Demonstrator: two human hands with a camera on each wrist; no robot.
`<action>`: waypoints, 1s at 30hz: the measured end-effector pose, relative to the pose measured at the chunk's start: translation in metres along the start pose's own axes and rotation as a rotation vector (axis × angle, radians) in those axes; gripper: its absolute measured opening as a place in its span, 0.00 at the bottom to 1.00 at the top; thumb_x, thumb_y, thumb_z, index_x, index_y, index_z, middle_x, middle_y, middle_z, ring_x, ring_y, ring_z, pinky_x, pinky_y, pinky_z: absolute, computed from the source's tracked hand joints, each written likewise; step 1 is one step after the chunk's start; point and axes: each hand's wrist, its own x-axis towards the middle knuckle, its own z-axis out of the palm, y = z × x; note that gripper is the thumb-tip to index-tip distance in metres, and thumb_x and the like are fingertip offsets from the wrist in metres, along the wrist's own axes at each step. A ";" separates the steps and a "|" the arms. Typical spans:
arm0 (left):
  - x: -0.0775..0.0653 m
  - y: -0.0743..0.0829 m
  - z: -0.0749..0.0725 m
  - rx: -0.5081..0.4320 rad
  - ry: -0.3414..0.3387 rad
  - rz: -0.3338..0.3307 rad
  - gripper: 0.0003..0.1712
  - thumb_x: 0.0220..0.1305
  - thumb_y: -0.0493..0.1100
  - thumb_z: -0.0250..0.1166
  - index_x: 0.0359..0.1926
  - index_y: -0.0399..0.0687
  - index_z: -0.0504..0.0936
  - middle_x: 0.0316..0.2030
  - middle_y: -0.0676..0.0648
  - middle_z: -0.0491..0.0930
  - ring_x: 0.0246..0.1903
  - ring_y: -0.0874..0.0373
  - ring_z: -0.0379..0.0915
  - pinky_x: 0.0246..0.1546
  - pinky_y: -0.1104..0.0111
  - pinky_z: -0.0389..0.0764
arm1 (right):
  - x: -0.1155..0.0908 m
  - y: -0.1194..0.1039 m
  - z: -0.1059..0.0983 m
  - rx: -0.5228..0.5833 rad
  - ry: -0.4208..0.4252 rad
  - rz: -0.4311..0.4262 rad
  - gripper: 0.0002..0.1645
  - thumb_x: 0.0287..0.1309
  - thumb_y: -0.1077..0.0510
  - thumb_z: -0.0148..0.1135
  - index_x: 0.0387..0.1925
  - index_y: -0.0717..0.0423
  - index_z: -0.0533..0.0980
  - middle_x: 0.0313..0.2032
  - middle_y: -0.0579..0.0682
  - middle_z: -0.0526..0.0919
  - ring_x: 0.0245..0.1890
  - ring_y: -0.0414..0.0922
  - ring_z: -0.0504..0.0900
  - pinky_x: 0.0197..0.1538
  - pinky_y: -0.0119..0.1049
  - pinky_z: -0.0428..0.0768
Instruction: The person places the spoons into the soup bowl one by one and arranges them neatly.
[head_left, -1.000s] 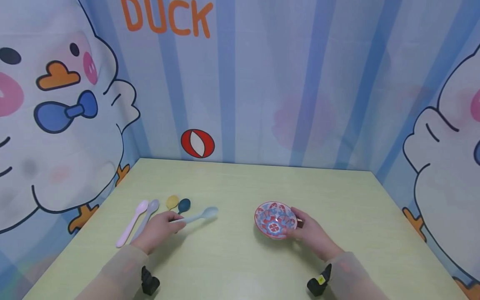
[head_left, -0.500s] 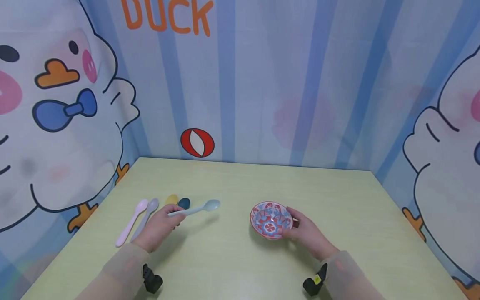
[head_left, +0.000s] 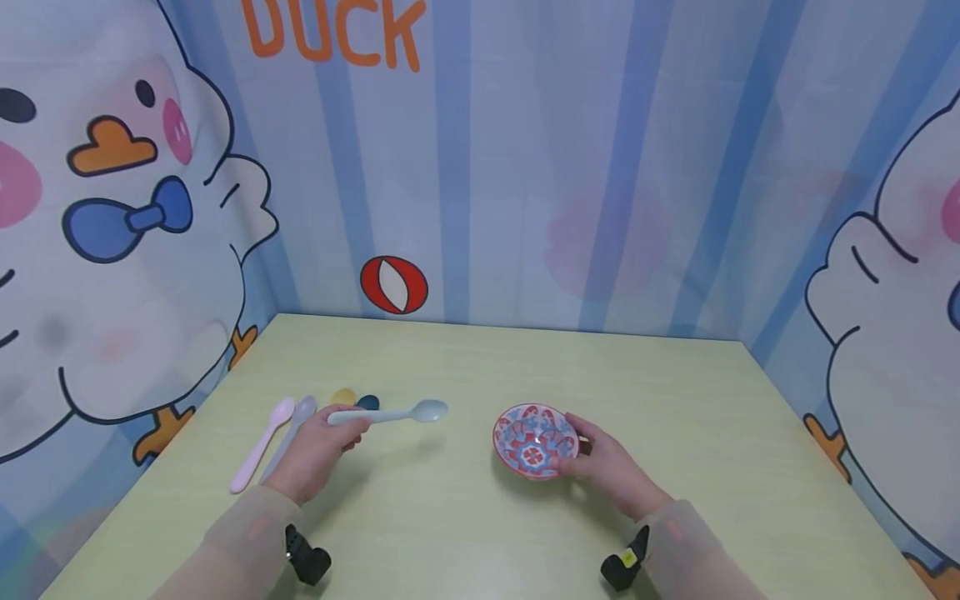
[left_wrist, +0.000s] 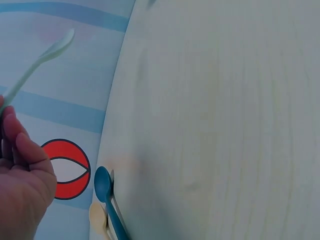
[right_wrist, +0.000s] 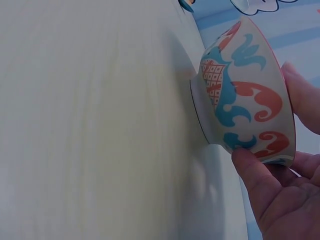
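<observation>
In the head view my left hand (head_left: 318, 450) pinches a pale blue spoon (head_left: 429, 411) by its handle, the spoon's bowl pointing right and raised over the table. My right hand (head_left: 611, 467) grips the right side of a small bowl (head_left: 531, 437) patterned in red and blue, upright and held above the table with its shadow below. The right wrist view shows the bowl's outer wall (right_wrist: 240, 100) and foot, with fingers on its side and at its rim. Behind the left hand lie a yellow spoon (head_left: 343, 397) and a dark blue spoon (head_left: 367, 402), handles hidden there.
Left of my left hand, a pink spoon (head_left: 262, 446) and a lavender spoon (head_left: 302, 414) lie on the pale wooden table (head_left: 637, 383). Cloth walls (head_left: 510, 167) with duck prints stand along the table's back and sides.
My left hand has lifted the pale blue spoon slightly and moved it a little right. My right hand has shifted left with the bowl, narrowing the gap between spoon and bowl.
</observation>
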 end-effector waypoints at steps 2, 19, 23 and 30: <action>0.000 0.001 0.001 -0.050 0.005 -0.009 0.26 0.64 0.51 0.65 0.54 0.36 0.75 0.48 0.39 0.76 0.47 0.47 0.68 0.54 0.59 0.70 | 0.001 0.000 0.001 0.013 -0.012 -0.005 0.51 0.51 0.63 0.70 0.72 0.60 0.54 0.70 0.62 0.58 0.64 0.59 0.66 0.61 0.47 0.71; 0.008 0.020 0.029 -0.267 -0.033 -0.004 0.28 0.67 0.50 0.61 0.61 0.38 0.71 0.43 0.44 0.80 0.40 0.56 0.80 0.46 0.68 0.80 | 0.008 -0.003 0.013 0.010 -0.061 -0.024 0.50 0.50 0.61 0.72 0.72 0.59 0.56 0.68 0.60 0.63 0.63 0.57 0.67 0.60 0.47 0.72; 0.011 0.028 0.040 -0.256 -0.016 -0.007 0.26 0.68 0.49 0.60 0.61 0.40 0.73 0.45 0.43 0.80 0.40 0.56 0.80 0.46 0.69 0.80 | 0.010 -0.004 0.017 -0.010 -0.063 -0.021 0.50 0.50 0.61 0.73 0.71 0.59 0.57 0.66 0.59 0.65 0.63 0.57 0.68 0.60 0.48 0.71; 0.026 0.042 0.063 -0.195 -0.006 0.015 0.21 0.66 0.47 0.63 0.54 0.39 0.77 0.44 0.41 0.81 0.40 0.55 0.80 0.46 0.67 0.80 | 0.013 -0.006 0.022 -0.037 -0.072 0.004 0.50 0.49 0.59 0.73 0.71 0.56 0.58 0.64 0.58 0.68 0.63 0.56 0.68 0.62 0.50 0.69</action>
